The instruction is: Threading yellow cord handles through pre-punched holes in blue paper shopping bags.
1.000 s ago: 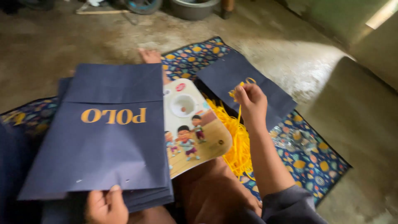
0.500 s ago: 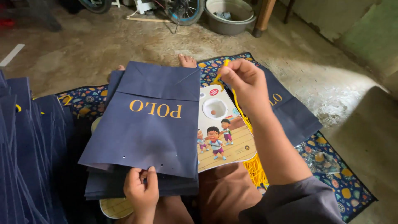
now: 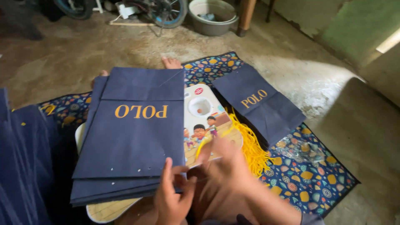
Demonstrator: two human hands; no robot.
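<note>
The left hand (image 3: 173, 196) pinches the near edge of the stacked navy paper bags (image 3: 133, 137), steadying them on the lap; the blurred right hand (image 3: 227, 160) grips a yellow cord (image 3: 208, 139), its fingers closed.

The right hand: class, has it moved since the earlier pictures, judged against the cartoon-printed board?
Yes. The right hand has come down from above the cartoon-printed board's far edge to its near edge, beside the left hand.
</note>
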